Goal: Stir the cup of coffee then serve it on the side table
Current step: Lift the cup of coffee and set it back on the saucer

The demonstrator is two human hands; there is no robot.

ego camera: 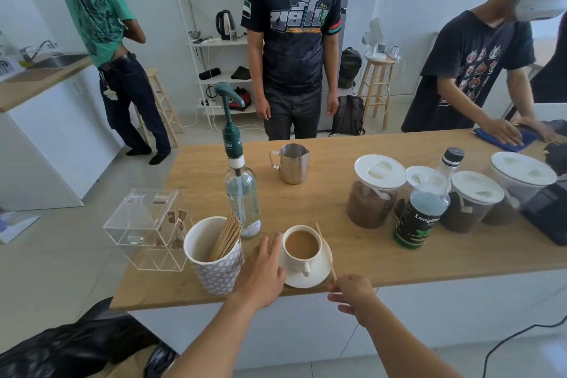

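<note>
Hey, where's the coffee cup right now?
In the head view, the coffee cup sits on its white saucer at the counter's near edge, between the patterned stick holder on its left and the dark bottle further right.

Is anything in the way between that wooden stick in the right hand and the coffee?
Nothing visible. The right hand pinches the stick beside the cup, whose top is open. The left hand rests against the saucer on the opposite side, out of the stick's path.
</note>
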